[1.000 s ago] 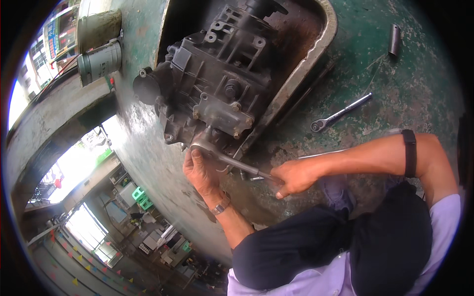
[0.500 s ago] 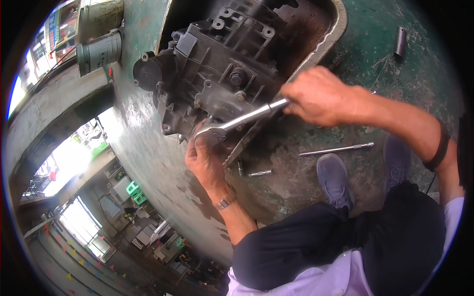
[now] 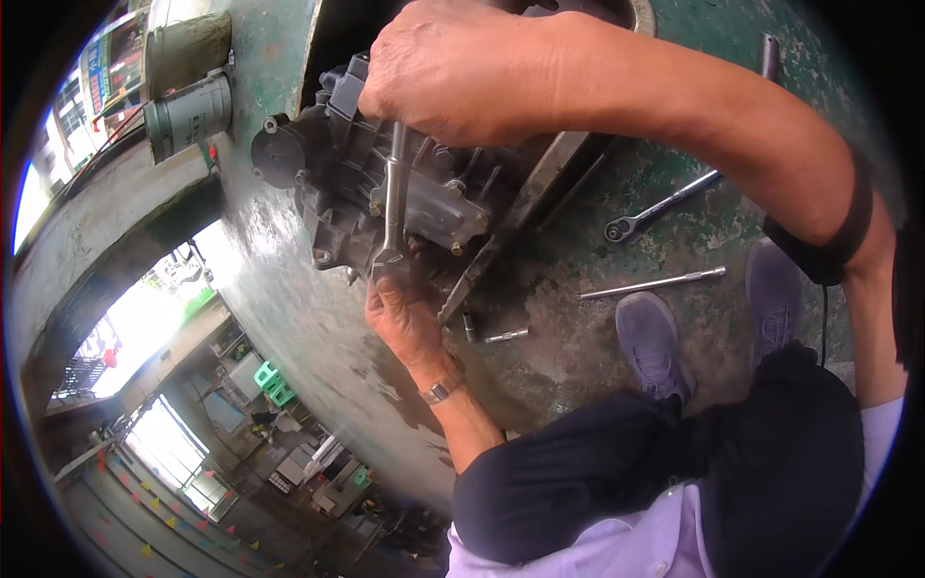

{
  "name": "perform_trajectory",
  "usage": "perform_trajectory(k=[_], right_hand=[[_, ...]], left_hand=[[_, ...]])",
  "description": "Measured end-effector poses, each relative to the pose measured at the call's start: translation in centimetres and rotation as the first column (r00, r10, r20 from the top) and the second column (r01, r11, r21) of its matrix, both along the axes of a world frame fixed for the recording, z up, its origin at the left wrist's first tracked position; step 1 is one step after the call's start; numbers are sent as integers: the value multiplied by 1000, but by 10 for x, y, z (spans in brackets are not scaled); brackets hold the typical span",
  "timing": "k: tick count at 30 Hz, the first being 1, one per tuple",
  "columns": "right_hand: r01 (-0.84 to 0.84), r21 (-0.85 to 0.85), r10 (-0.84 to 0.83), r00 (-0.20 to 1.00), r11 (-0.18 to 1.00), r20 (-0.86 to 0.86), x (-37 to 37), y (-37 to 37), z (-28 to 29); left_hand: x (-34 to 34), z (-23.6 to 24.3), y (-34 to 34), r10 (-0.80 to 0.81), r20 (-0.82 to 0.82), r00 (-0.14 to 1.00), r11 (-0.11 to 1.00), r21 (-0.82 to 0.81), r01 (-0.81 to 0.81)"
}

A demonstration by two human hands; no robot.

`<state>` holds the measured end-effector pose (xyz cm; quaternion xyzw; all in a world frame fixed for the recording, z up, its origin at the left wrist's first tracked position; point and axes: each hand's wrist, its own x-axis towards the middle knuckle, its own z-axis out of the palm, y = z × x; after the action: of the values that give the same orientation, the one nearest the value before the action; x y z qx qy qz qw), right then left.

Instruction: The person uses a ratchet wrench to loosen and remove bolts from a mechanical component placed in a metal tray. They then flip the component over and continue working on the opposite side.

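Note:
My right hand [image 3: 438, 77] is closed round the upper end of a long steel wrench handle [image 3: 394, 197], high over the dark metal gearbox housing [image 3: 332, 222]. My left hand [image 3: 405, 318] grips the wrench's head at the lower end, thumb on it, beside the housing's lower edge. A cover plate with bolts [image 3: 448, 217] is just right of the handle; my right hand and forearm hide much of the housing's top. The housing rests in a metal tray [image 3: 535, 183], whose rim runs diagonally to its right.
On the green floor lie a ratchet wrench [image 3: 621, 228], an extension bar [image 3: 650, 282], short sockets [image 3: 506, 334] and a tube [image 3: 770, 53]. My shoes [image 3: 650, 342] are below them. Two buckets [image 3: 186, 116] stand at upper left; a cluttered workshop [image 3: 289, 453] shows at lower left.
My right hand has swung from the lower right up and left over the housing, turning the wrench handle to nearly upright. My left hand has stayed at the wrench head.

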<state>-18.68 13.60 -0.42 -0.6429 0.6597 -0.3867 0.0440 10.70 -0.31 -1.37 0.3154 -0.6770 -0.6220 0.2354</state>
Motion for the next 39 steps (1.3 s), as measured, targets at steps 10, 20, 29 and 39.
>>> perform_trajectory(k=[10, 20, 29, 39], right_hand=[[-686, 270, -21, 348, 676, 937, 180, 79, -58], [40, 49, -34, 993, 998, -115, 2, -7, 2], [-368, 429, -164, 571, 825, 805, 162, 73, -67], [-126, 320, 54, 973, 939, 224, 5, 18, -9]], left_hand=[[3, 12, -10, 31, 161, 986, 999, -39, -25], [0, 0, 4, 56, 28, 998, 998, -11, -56], [14, 9, -16, -76, 51, 996, 994, 83, 72], [7, 5, -7, 7, 12, 1000, 996, 89, -8]])
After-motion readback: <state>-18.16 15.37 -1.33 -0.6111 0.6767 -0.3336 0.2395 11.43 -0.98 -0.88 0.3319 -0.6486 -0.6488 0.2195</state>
